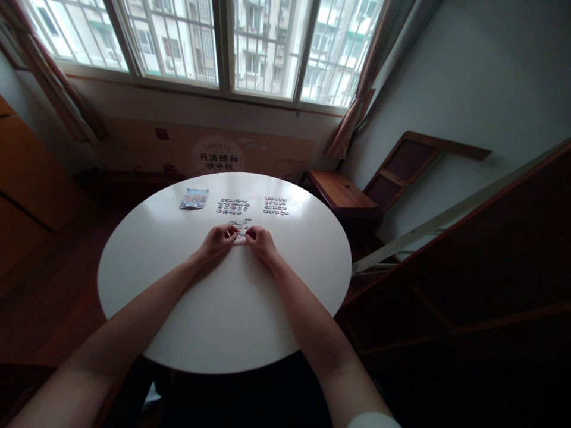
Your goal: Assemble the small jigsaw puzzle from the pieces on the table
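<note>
Both of my hands meet at a small loose cluster of jigsaw puzzle pieces [241,224] on a round white table [223,303]. My left hand [217,240] is closed in a pinch, its fingertips on a jigsaw piece [241,233] at the cluster's near edge. From the other side my right hand [260,241] pinches at the same spot with curled fingers. The fingers partly cover the pieces there, and whether they are joined is too small to tell. Just beyond lie a spread group of pieces [232,206] and, further right, pieces in neat rows [276,206].
A printed picture sheet or packet [194,199] lies at the table's far left. Behind the table runs a long printed panel [259,151] below barred windows. A wooden stool or bench [341,190] stands off the right edge, beside a leaning folded wooden frame [404,163].
</note>
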`<state>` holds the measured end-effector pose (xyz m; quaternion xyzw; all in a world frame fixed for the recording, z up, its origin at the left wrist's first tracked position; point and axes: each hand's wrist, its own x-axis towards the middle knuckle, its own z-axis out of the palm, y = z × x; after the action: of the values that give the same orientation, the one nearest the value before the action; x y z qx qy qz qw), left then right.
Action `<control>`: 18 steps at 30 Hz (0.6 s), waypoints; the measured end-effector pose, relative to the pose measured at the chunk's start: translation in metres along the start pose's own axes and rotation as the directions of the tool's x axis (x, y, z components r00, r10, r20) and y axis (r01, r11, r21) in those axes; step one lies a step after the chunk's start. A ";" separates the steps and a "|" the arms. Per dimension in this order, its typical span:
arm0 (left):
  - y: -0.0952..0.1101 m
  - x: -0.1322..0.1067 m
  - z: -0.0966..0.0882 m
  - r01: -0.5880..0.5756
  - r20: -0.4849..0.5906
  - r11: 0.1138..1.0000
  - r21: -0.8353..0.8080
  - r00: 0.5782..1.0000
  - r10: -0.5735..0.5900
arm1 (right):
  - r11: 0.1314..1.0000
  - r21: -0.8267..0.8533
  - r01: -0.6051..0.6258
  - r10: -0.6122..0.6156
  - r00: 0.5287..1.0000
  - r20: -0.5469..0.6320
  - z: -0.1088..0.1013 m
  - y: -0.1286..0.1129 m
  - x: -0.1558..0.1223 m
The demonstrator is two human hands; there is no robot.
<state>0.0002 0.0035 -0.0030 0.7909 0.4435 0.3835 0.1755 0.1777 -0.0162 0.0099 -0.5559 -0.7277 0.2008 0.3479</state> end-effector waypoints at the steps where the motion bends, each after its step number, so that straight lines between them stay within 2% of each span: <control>1: 0.000 0.000 0.000 -0.001 0.002 1.000 -0.002 1.000 0.001 | 1.000 -0.002 0.001 -0.001 1.000 0.000 0.000 0.000 0.000; 18: 0.003 0.001 -0.001 0.020 -0.011 1.000 -0.010 1.000 -0.020 | 0.999 0.030 0.015 -0.014 0.999 -0.038 0.004 0.004 0.003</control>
<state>0.0012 0.0025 -0.0006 0.7833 0.4504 0.3884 0.1809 0.1772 -0.0121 0.0052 -0.5489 -0.7219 0.1988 0.3716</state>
